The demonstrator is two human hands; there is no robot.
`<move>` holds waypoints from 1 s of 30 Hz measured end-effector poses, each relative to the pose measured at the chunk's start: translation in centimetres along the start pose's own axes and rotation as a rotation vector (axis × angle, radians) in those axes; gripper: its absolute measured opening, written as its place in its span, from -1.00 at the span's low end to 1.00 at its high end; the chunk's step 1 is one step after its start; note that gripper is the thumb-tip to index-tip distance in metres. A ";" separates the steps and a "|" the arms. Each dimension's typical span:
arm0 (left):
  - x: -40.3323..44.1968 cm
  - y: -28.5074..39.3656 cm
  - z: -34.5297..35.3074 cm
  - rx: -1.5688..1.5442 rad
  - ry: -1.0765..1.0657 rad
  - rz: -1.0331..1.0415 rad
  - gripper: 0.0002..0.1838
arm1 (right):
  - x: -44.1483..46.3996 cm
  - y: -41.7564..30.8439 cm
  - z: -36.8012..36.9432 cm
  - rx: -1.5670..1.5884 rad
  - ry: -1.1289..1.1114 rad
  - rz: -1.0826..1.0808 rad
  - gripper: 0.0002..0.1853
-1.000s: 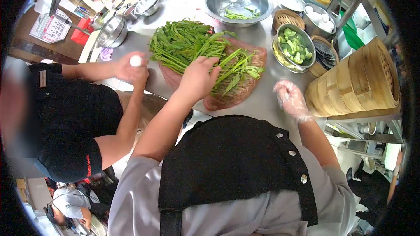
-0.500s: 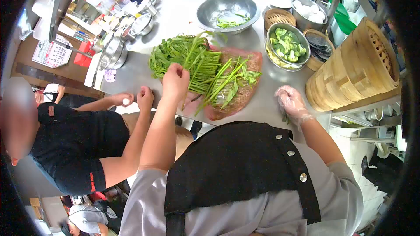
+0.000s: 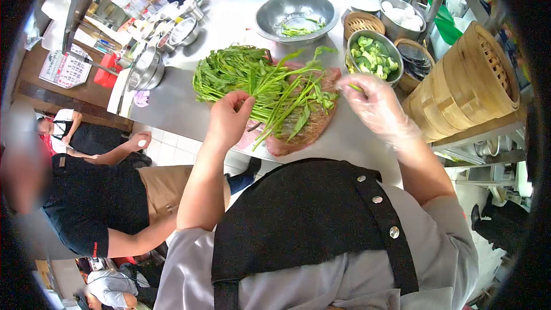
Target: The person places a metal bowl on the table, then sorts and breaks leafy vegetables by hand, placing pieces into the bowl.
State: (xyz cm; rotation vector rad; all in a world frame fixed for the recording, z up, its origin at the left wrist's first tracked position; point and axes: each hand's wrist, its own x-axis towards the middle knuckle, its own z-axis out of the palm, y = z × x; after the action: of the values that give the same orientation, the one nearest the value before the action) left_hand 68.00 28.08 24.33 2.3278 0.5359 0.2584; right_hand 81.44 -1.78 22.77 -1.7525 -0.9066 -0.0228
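Note:
A heap of leafy green stems (image 3: 229, 72) lies on a reddish mesh bag (image 3: 321, 120) on the steel table. My bare left hand (image 3: 231, 119) pinches the end of a green stem at the heap's near edge; the stem reaches up and right across the pile. My right hand (image 3: 376, 103), in a clear plastic glove, is raised right of the bag, its fingers closed on a small green piece. Just beyond it stands a bowl of broccoli (image 3: 374, 57). Farther back, a large metal bowl (image 3: 297, 17) holds a few cut stems.
Bamboo steamers (image 3: 468, 89) are stacked at the right, near a pot of white eggs (image 3: 402, 16) and a woven lid (image 3: 364, 24). Metal bowls (image 3: 146, 69) line the left side. A co-worker in black (image 3: 97, 195) stands close on the left, holding something white.
My right hand has risen from the table's near edge toward the broccoli bowl. My left hand has shifted slightly from the heap and closed on a stem. The co-worker has moved back left.

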 end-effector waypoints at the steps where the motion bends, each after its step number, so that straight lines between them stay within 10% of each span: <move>1: -0.4 0.8 -0.2 0.030 -0.019 0.015 -0.75 | 1.3 -0.9 0.2 -0.097 -0.010 -0.134 -0.89; 3: -1.0 1.5 -0.3 0.054 -0.057 0.018 -0.73 | 3.6 -2.1 0.7 -0.291 -0.035 -0.407 -0.87; 13: -2.9 2.6 -1.1 -0.070 -0.145 0.059 -0.76 | 6.5 -3.3 4.6 -0.652 -0.528 -0.426 -0.87; 30: -2.6 2.5 -0.9 -0.079 -0.204 0.154 -0.78 | 5.9 1.0 5.1 0.337 -0.120 0.286 -0.89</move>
State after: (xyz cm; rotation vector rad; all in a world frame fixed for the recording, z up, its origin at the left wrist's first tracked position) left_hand 66.15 25.87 26.62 2.2886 0.2419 0.1091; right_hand 84.04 5.60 22.56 -1.5614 -0.6905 0.4031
